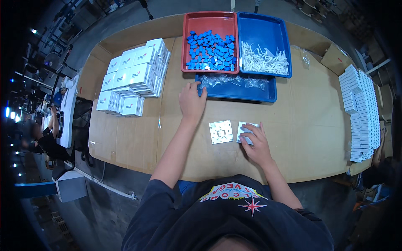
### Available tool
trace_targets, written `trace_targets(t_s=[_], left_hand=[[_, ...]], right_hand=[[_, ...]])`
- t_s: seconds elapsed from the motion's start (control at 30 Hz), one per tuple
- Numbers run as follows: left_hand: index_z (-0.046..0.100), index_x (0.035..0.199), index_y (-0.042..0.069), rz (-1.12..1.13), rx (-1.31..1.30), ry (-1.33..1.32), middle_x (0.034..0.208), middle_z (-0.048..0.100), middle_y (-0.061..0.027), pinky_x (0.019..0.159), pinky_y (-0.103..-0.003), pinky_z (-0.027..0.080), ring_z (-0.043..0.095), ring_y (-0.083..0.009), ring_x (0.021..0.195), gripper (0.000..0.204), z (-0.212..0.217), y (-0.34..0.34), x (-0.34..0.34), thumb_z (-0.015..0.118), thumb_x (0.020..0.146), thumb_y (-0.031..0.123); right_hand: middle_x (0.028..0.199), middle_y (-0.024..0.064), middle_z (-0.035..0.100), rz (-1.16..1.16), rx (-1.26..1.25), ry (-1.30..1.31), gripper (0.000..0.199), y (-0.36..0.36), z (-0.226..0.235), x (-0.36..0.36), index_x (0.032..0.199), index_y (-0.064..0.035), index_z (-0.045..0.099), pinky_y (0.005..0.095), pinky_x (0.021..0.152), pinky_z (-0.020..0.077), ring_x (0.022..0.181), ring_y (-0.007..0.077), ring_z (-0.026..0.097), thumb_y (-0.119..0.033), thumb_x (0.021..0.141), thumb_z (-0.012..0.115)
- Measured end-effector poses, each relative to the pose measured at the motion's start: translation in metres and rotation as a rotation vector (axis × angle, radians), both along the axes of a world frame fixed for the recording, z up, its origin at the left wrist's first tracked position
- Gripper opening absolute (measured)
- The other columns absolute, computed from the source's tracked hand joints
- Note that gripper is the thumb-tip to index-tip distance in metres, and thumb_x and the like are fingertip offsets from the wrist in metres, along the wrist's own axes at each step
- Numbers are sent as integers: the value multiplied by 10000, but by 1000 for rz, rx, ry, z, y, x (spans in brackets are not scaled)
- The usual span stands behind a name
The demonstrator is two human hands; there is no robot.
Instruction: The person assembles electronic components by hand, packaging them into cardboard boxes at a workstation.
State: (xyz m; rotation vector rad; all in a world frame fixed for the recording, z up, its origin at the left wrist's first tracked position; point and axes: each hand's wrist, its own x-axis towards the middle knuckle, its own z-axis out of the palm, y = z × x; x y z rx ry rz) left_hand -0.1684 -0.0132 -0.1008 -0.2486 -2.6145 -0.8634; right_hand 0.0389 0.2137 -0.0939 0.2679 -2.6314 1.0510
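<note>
The left hand point(192, 101) reaches forward across the bench point(301, 125), fingers loosely spread, the fingertips touching the near left corner of a long blue tray point(268, 95) that holds small clear plastic bags point(232, 80); it grips nothing that can be seen. The right hand point(256, 144) lies near the bench's front edge, fingers extended flat on a white square plate point(244, 129), pressing it down rather than clasping it. Just to the left of that plate, apart from it by a narrow gap, lies a second white square plate point(220, 131) showing its moulded inner side. So there are two plates, both on the bare cardboard surface close to the front edge, about midway along it.

At the far edge stand three trays in all: a red tray point(187, 42) filled with many small blue parts point(210, 51), too many to count, a blue tray point(280, 29) beside it to the right with a heap of white plastic parts point(264, 60), and the long blue tray in front of both.

Toward the far left corner sits a block of white cartons point(133, 75), roughly a dozen tops showing, stacked in layers. Along the right edge runs a long double row of flat white boxes point(360, 113), its count beyond telling. Off the left edge another person point(44, 138) sits at a separate table.
</note>
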Motion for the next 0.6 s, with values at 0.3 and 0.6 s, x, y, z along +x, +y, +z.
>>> trace_targets(t_s=[0.3,0.6], left_hand=[[782,997,96,138,-257,-91,1022,690,-127,848,-487,501,678,-338,958,199,-13,10,-35,750,890,262],[662,1082,1,-95,1186,-314,1041,701,-55,818,-260,513,648,-100,917,129,17,34,80,670,1035,121]], right_hand=[[1205,98,714,-30,-120,-12,92,1,0,5,989,-46,732,642,1214,284,1157,310,672,-110,923,728],[1091,132,733,-210,-483,-69,172,-12,20,-15,1090,3,719,385,947,559,1012,242,720,-88,945,739]])
